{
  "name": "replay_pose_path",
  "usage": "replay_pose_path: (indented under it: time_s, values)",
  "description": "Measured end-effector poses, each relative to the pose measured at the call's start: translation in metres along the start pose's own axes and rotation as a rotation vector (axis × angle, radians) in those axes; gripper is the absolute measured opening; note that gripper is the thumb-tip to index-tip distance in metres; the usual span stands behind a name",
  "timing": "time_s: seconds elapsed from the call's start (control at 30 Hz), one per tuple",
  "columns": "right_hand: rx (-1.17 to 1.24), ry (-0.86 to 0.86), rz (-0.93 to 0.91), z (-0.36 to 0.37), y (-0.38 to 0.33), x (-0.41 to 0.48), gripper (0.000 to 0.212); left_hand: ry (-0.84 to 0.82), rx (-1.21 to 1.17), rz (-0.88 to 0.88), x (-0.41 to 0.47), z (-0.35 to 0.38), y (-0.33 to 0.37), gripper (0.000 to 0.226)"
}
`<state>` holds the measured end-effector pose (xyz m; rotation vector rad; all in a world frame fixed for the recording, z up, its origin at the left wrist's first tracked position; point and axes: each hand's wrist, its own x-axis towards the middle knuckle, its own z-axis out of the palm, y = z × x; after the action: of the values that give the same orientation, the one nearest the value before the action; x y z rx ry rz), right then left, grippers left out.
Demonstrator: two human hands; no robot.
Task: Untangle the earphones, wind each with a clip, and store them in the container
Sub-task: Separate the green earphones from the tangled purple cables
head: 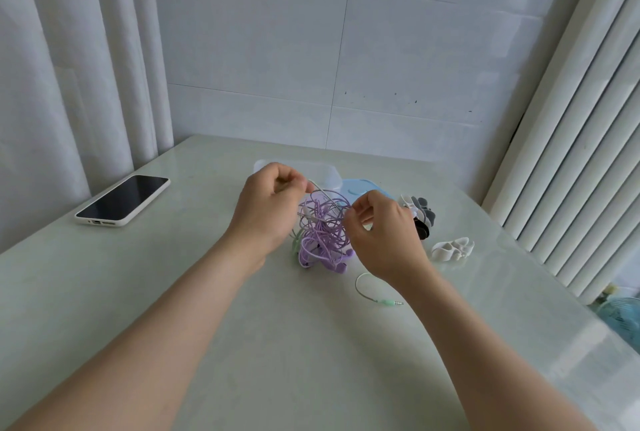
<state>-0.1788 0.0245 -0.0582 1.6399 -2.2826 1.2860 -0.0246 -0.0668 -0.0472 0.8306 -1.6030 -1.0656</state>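
Left hand (268, 208): pinching a white cable end | right hand (382, 234): pinching a strand, apparently purple | tangled earphones (323, 229): lifted between hands over table (173, 292) | container (327, 174): behind hands | clips (452, 248): right.

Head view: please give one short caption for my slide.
Both hands, left and right, pick at tangled purple earphones above a pale table.

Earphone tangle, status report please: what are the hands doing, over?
Left hand and right hand both pinching cords, lifting purple tangle off table. Still knotted; green plug end trailing loose. Clips unused, container behind. Nothing blocking.
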Motion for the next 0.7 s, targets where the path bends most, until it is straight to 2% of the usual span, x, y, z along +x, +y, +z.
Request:
replay_pose_path:
  time_s: [0.2, 0.33, 0.4, 0.47, 0.53, 0.63, 0.7]
  values:
    - [-0.025, -0.023, 0.04, 0.0, 0.005, 0.001, 0.011, -0.003, -0.463, -0.132, -0.001, 0.001, 0.019, 0.022]
    - [-0.025, -0.018, 0.059, -0.002, 0.007, 0.002, 0.011, -0.112, -0.863, -0.279, 0.001, -0.008, 0.025, 0.029]
    - [-0.03, -0.016, 0.065, -0.002, 0.008, 0.003, 0.011, -0.088, -0.892, -0.318, 0.003, -0.008, 0.023, 0.029]
    - [-0.039, -0.004, 0.068, -0.003, 0.009, 0.003, 0.012, -0.008, -0.662, -0.245, 0.005, -0.005, 0.018, 0.022]
    - [-0.053, 0.022, 0.065, -0.004, 0.009, 0.004, 0.012, 0.02, -0.275, -0.13, 0.002, -0.003, 0.012, 0.018]
    - [-0.064, 0.049, 0.058, -0.006, 0.009, 0.004, 0.012, -0.023, 0.333, 0.118, -0.007, -0.004, 0.002, 0.03]
    - [-0.066, 0.061, 0.042, -0.006, 0.009, 0.004, 0.013, -0.039, 0.578, 0.257, -0.011, -0.004, -0.003, 0.032]
